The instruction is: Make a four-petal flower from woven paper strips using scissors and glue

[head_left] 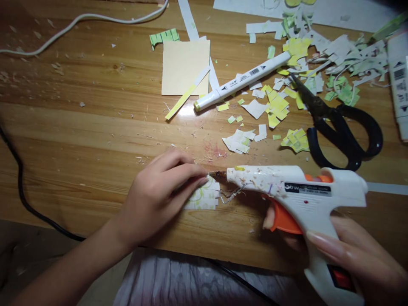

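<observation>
My right hand [347, 246] is wrapped round the handle of a white hot glue gun [264, 176], with a finger by its orange trigger [285, 219]. The gun points left, and its dark nozzle meets the upper edge of a small piece of layered paper strips [204, 197], white with pale green marks. My left hand [162, 191] pinches that piece near the nozzle tip and covers its left part. A thin glue strand hangs below the nozzle.
Black-handled scissors [338, 127] lie at the right among yellow, green and white paper scraps [277, 106]. A white marker [242, 80] lies beside a cream paper square [185, 63]. A white cable [83, 17] crosses the upper left; a black cord [22, 191] runs along the left.
</observation>
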{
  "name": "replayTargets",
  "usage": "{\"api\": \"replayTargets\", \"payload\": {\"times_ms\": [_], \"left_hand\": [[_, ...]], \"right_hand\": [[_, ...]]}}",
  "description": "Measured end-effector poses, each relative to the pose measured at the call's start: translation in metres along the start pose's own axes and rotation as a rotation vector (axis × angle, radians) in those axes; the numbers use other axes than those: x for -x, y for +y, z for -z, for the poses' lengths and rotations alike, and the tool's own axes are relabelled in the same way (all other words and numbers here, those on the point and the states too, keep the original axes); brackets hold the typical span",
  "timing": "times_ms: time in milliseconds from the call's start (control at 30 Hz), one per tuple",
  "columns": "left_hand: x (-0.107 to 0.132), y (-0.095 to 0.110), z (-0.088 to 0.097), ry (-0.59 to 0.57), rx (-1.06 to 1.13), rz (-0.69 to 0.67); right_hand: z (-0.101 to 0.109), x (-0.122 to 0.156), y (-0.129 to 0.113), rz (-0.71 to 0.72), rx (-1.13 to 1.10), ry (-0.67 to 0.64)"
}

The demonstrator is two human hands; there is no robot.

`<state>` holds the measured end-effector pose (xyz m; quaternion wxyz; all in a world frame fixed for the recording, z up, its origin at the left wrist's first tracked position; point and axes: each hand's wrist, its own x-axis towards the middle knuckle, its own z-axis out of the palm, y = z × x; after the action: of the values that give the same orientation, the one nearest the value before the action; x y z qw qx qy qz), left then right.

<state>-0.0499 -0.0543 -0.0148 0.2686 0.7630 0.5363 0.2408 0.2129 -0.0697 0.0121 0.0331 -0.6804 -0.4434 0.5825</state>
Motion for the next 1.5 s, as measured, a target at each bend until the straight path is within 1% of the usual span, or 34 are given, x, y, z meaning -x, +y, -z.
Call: {"api": "replayTargets", "payload": {"times_ms": [100, 167, 233, 300, 400, 533, 600, 733, 900, 1000, 1133, 1233, 1333, 1433, 1467, 1500], "left_hand": [[0.003, 0.001, 0.000, 0.013, -0.067, -0.042], [0.005, 0.000, 0.000, 0.019, -0.081, -0.065], [0.007, -0.001, 0.000, 0.013, -0.080, -0.070], [0.007, -0.002, 0.001, -0.004, -0.078, -0.070], [0.007, -0.004, 0.001, -0.024, -0.070, -0.084], [0.007, -0.004, 0.001, -0.026, -0.064, -0.098], [0.007, -0.004, 0.000, -0.026, -0.064, -0.102], [0.007, -0.004, -0.001, -0.027, -0.071, -0.098], [0.008, -0.005, -0.002, -0.028, -0.092, -0.099], [0.009, -0.005, -0.002, -0.021, -0.091, -0.110], [0.011, -0.003, 0.000, -0.056, -0.172, -0.170], [0.013, -0.002, 0.001, -0.076, -0.221, -0.213], [0.015, -0.003, 0.000, -0.060, -0.217, -0.186], [0.016, -0.002, -0.004, -0.012, -0.198, -0.147], [0.016, -0.001, -0.005, 0.009, -0.196, -0.135], [0.017, 0.002, -0.005, 0.032, -0.197, -0.118]], "right_hand": [[-0.002, 0.002, -0.004, -0.161, 0.062, 0.140], [-0.003, 0.002, -0.007, -0.172, -0.029, 0.124], [-0.003, 0.000, -0.010, -0.162, -0.130, 0.090], [-0.002, -0.003, -0.011, -0.143, -0.181, 0.047], [0.001, -0.006, -0.010, -0.115, -0.169, 0.014], [0.002, -0.007, -0.010, -0.155, -0.204, -0.006], [0.002, -0.007, -0.010, -0.147, -0.235, -0.018], [0.002, -0.007, -0.010, -0.123, -0.270, -0.025], [0.001, -0.005, -0.011, -0.159, -0.273, -0.026], [0.000, -0.005, -0.011, -0.128, -0.273, -0.007], [0.000, -0.005, -0.009, -0.107, -0.268, 0.009], [-0.001, -0.005, -0.009, -0.077, -0.307, -0.001], [-0.003, -0.006, -0.009, -0.058, -0.374, -0.014], [-0.004, -0.006, -0.006, -0.046, -0.405, -0.022], [-0.003, -0.006, -0.005, -0.028, -0.401, -0.020], [-0.003, -0.005, -0.003, 0.022, -0.381, -0.015]]}}
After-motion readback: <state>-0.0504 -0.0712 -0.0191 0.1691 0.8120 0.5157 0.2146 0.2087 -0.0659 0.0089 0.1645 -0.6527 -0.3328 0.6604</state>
